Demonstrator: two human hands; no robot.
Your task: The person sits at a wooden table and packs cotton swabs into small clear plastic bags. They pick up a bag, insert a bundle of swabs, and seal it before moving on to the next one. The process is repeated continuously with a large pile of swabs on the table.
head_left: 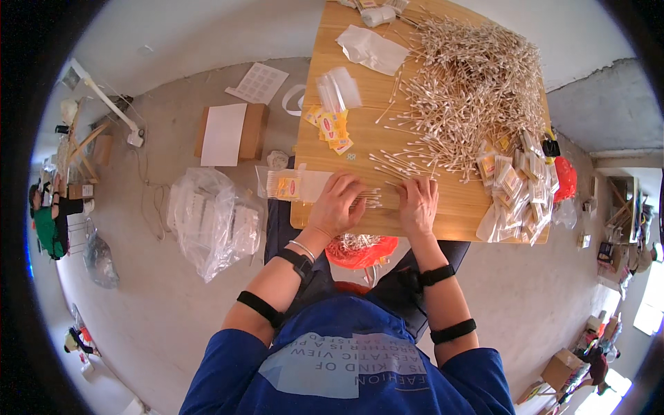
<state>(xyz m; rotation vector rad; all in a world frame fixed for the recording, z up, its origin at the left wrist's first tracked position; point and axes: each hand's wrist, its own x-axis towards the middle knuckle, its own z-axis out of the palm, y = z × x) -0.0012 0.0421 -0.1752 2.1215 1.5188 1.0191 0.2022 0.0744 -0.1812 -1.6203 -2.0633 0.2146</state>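
Observation:
My left hand point(337, 203) is curled on the table's near edge around a small row of cotton swabs point(372, 198), whose white tips stick out toward the right. Close by on the right, my right hand point(418, 202) rests with fingers bent and pressed together; what they pinch is hidden. Left of my left hand lies a clear plastic bag point(263, 181) with a yellow card point(282, 187) in it, partly past the table edge. Loose swabs point(401, 166) lie fanned out just beyond my hands, below a big heap of cotton swabs point(477, 83).
Filled swab packets point(519, 187) are piled at the table's right edge. Yellow cards point(332, 128) and empty clear bags point(339, 90) lie at the left. Under the near edge hangs a red bag point(363, 254) with swabs. A cardboard box point(256, 131) and a clear sack point(214, 221) stand on the floor.

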